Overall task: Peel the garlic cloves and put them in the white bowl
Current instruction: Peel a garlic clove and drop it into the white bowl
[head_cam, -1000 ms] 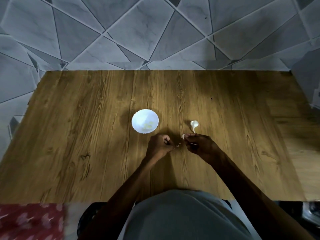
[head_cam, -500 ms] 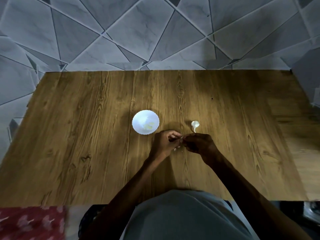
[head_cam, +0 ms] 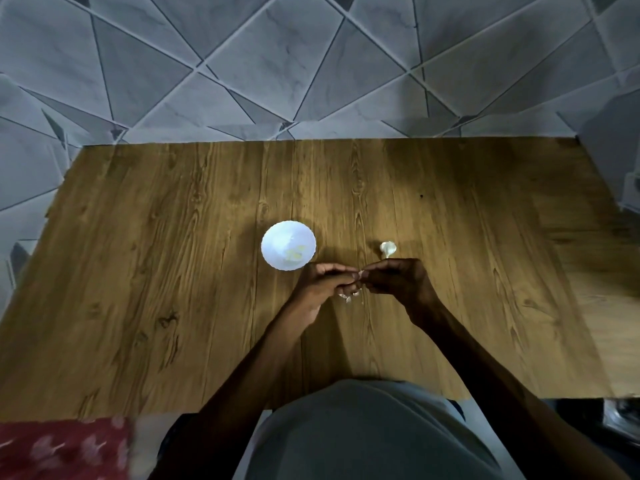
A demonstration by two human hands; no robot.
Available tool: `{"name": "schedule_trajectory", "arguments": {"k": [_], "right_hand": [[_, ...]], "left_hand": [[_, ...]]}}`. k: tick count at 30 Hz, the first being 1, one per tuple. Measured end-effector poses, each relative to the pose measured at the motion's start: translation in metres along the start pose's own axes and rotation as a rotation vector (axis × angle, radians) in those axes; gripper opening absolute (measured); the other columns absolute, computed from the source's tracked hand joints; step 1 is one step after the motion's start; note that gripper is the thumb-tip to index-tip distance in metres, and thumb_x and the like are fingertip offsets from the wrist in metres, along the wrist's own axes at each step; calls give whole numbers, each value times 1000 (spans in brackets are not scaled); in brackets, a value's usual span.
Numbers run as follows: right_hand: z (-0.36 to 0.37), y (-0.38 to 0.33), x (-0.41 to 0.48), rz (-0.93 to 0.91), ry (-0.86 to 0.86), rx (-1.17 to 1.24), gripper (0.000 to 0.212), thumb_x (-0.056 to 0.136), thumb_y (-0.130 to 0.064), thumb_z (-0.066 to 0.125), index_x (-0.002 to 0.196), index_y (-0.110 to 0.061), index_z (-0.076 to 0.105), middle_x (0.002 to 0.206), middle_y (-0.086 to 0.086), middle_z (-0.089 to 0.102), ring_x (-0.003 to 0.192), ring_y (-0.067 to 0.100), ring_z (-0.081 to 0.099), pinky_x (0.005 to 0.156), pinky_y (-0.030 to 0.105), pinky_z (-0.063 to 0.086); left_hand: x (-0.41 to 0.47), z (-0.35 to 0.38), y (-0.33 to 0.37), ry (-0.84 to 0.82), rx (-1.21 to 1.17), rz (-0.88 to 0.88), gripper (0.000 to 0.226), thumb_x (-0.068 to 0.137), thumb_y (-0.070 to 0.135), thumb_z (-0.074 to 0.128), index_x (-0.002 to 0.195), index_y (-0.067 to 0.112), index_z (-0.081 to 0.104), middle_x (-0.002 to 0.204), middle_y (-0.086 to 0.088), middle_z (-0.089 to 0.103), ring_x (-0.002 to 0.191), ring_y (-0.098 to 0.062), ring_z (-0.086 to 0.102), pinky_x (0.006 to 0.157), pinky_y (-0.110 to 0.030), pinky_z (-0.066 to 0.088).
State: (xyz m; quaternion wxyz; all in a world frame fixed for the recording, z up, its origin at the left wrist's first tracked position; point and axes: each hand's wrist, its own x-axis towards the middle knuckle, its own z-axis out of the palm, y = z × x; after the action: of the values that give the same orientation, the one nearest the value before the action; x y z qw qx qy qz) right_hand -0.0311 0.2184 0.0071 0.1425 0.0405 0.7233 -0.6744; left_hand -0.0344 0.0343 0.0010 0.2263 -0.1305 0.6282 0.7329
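A small white bowl (head_cam: 288, 244) stands mid-table with pale peeled garlic pieces inside. My left hand (head_cam: 323, 284) and my right hand (head_cam: 398, 282) meet just right of the bowl, fingertips pinching one small garlic clove (head_cam: 361, 274) between them; the clove is mostly hidden. Bits of white garlic skin (head_cam: 348, 298) lie on the table under my left fingers. An unpeeled white garlic piece (head_cam: 387, 248) lies just beyond my right hand.
The wooden table (head_cam: 173, 271) ends at a grey tiled wall (head_cam: 311, 64) at the back. A red patterned cloth (head_cam: 62, 448) sits at the lower left, below the table's near edge. My torso fills the bottom centre.
My hands came together from slightly apart and now both pinch the clove. Skin flakes show on the table beneath my left hand.
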Motion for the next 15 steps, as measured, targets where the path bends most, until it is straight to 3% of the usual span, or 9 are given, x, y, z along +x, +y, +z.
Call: {"name": "schedule_trajectory", "arguments": {"k": [7, 11, 15], "right_hand": [[1, 8, 2, -95, 16, -140, 12, 84, -7, 72, 94, -4, 76, 85, 10, 76, 79, 27, 74, 72, 42, 61], [2, 10, 6, -150, 37, -235, 13, 83, -3, 73, 88, -14, 76, 81, 4, 76, 72, 25, 72, 66, 43, 60], [1, 8, 5, -188, 37, -270, 10, 82, -3, 74, 90, -8, 77, 81, 3, 76, 71, 20, 73, 66, 34, 60]], "left_hand": [[-1, 5, 2, 96, 323, 124, 16, 86, 5, 71, 99, -2, 72, 85, -12, 75, 72, -17, 73, 72, -30, 59], [0, 8, 2, 108, 566, 267, 16, 82, 18, 73, 95, 9, 76, 82, -1, 76, 73, -11, 72, 73, -37, 60], [-2, 11, 6, 123, 617, 290, 10, 80, 19, 74, 87, 13, 77, 77, 4, 75, 70, -9, 71, 71, -40, 60]]}}
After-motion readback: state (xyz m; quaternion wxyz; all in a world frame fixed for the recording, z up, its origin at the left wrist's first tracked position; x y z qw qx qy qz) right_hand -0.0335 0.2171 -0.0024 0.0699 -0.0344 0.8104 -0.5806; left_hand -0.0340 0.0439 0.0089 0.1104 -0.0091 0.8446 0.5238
